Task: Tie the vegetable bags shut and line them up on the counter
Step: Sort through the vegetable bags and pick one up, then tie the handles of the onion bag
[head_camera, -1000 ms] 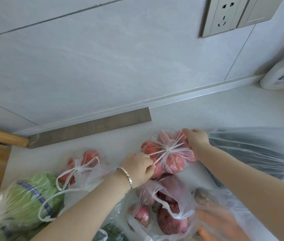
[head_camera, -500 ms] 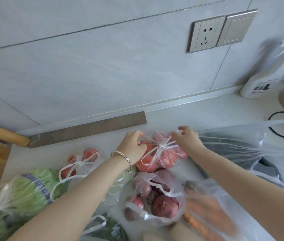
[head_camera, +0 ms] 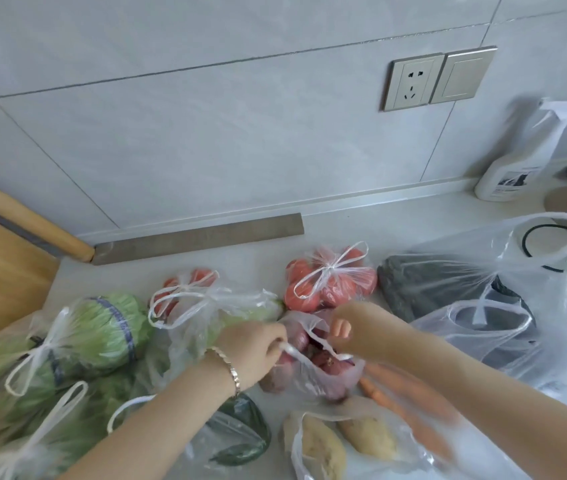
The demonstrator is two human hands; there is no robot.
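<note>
Onion bag (head_camera: 313, 372) sits untied near the front middle of a pale worktop (head_camera: 396, 220), between two hands. The left hand (head_camera: 258, 351), with a bracelet at the wrist, grips one white handle of the bag in curled fingers. The right hand (head_camera: 355, 336) is blurred; its fingers curl and seem to pinch the other handle. Just behind the onion bag, a tomato bag (head_camera: 330, 282) lies tied in a bow. Far left lies a tied cabbage bag (head_camera: 67, 341). Carrots (head_camera: 413, 407) lie beside the right forearm.
</note>
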